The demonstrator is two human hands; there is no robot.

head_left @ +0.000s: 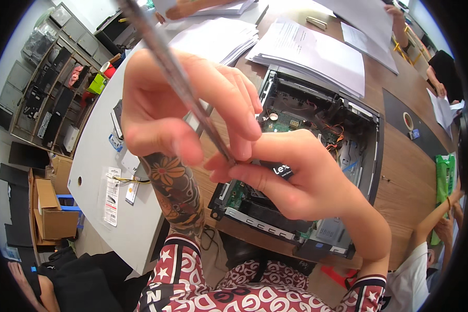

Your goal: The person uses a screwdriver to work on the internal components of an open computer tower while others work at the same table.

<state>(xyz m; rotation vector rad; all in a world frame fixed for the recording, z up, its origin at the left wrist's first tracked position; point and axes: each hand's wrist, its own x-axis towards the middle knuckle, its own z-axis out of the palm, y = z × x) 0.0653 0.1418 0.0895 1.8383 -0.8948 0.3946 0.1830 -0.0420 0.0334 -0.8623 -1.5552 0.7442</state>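
Observation:
My right hand [307,177] is closed, thumb against fingers, around a small black solid-state drive [280,169], mostly hidden by the fingers. A long, slim metal tool [184,88], blurred near the top, slants down to the right thumb tip; its kind is unclear. My left hand [177,104] is raised around that tool, thumb and index finger apart, other fingertips beside the right fingers. Below both hands lies an opened desktop computer case [377,151], with a green circuit board [283,122] and coloured wires [334,136] inside.
Paper stacks [312,54] lie behind the case on the wooden table. A white table [96,156] at left bears a packaged item [112,195] and a cable. A tape roll [408,121] sits at right. Other people's hands are at the far and right edges. Shelving [47,99] stands left.

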